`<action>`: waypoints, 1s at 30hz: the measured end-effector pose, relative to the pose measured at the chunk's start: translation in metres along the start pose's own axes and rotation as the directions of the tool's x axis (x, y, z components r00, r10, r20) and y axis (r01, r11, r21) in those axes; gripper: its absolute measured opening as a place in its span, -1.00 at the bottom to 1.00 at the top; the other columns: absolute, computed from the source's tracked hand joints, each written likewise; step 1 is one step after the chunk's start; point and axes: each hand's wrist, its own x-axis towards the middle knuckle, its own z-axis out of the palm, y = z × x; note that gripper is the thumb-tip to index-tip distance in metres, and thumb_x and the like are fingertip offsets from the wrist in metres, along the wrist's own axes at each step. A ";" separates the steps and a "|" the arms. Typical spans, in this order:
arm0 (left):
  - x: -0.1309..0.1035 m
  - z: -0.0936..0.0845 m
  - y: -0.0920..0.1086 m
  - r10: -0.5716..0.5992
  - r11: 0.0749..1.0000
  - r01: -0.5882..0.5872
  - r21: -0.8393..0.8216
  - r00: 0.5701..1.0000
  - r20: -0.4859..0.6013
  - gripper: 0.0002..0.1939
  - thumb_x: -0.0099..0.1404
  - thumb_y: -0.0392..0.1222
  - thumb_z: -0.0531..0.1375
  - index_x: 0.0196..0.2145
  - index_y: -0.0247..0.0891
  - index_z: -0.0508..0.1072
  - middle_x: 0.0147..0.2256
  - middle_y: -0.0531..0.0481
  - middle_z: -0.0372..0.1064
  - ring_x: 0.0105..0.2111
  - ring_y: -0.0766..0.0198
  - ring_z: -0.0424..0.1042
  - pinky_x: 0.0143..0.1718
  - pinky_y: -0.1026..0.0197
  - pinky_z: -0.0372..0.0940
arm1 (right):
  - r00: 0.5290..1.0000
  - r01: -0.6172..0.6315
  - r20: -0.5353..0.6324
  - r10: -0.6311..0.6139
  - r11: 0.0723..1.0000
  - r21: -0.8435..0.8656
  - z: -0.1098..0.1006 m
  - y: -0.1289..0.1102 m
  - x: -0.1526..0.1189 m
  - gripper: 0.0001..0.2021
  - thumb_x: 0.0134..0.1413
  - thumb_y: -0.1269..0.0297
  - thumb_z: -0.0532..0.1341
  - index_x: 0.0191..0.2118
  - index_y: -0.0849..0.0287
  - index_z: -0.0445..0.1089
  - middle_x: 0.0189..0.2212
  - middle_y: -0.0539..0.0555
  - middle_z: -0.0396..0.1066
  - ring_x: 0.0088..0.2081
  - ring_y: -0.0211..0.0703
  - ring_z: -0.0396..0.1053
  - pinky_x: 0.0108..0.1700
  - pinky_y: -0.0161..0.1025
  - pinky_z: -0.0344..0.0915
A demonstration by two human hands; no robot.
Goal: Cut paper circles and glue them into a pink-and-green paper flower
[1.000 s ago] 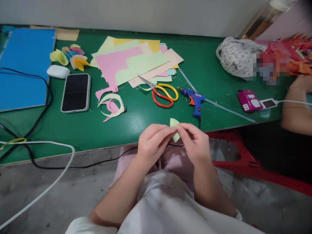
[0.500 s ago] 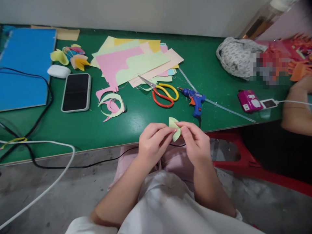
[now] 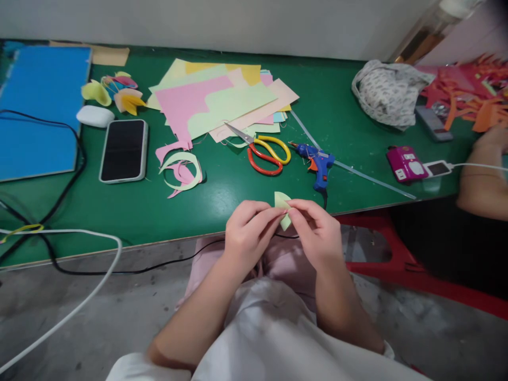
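Between the fingertips of both hands is a small pale green paper piece (image 3: 281, 199), curved at its edge and partly covered by the fingers. My left hand (image 3: 250, 230) pinches it from the left, and my right hand (image 3: 319, 230) pinches it from the right; the fingertips meet near its middle. Both hands are over the front edge of the green table (image 3: 222, 206). Beyond them lie scissors (image 3: 265, 153) with one red and one yellow handle. A blue glue gun (image 3: 320, 165) with a long clear glue stick (image 3: 373, 181) rests just behind my right hand.
Coloured paper sheets (image 3: 222, 100) are piled at the back, with paper offcuts (image 3: 181, 172) in front. To the left are a phone (image 3: 124, 151), a white case (image 3: 95, 116), paper petals (image 3: 129, 99) and a blue board (image 3: 43, 106). At right, another person's arm (image 3: 482, 174) rests near a magenta box (image 3: 407, 164).
My right fingertips have shifted slightly left, closer to my left fingertips on the pale green paper piece. The other things on the table lie as before.
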 end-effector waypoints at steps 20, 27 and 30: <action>0.000 -0.002 -0.003 0.097 0.989 -0.101 0.111 0.994 0.046 -0.87 0.19 -0.32 0.26 -0.26 -0.28 0.46 -0.36 -0.03 0.39 -0.37 0.31 0.32 -0.32 0.24 0.26 | 0.999 0.038 0.020 -0.036 0.997 -0.063 -0.003 -0.005 -0.001 -0.78 0.23 0.24 0.09 -0.21 0.09 0.49 -0.31 -0.01 0.55 -0.32 -0.25 0.48 -0.30 -0.37 0.39; 0.003 -0.001 -0.001 0.126 0.975 -0.133 0.177 0.991 0.051 -0.93 0.22 -0.29 0.22 -0.29 -0.25 0.43 -0.38 -0.03 0.40 -0.38 0.29 0.33 -0.35 0.21 0.22 | 0.992 0.121 0.042 -0.115 0.975 -0.189 -0.004 -0.008 -0.004 -0.76 0.25 0.24 0.06 -0.18 0.09 0.48 -0.27 0.02 0.56 -0.29 -0.19 0.48 -0.19 -0.28 0.40; 0.003 0.000 -0.001 0.127 0.973 -0.136 0.186 0.990 0.058 -0.94 0.22 -0.29 0.21 -0.30 -0.26 0.42 -0.39 -0.03 0.41 -0.39 0.27 0.32 -0.36 0.20 0.22 | 0.990 0.134 0.066 -0.123 0.973 -0.191 -0.004 -0.010 -0.004 -0.76 0.25 0.25 0.06 -0.17 0.08 0.47 -0.25 0.01 0.56 -0.28 -0.18 0.49 -0.18 -0.27 0.40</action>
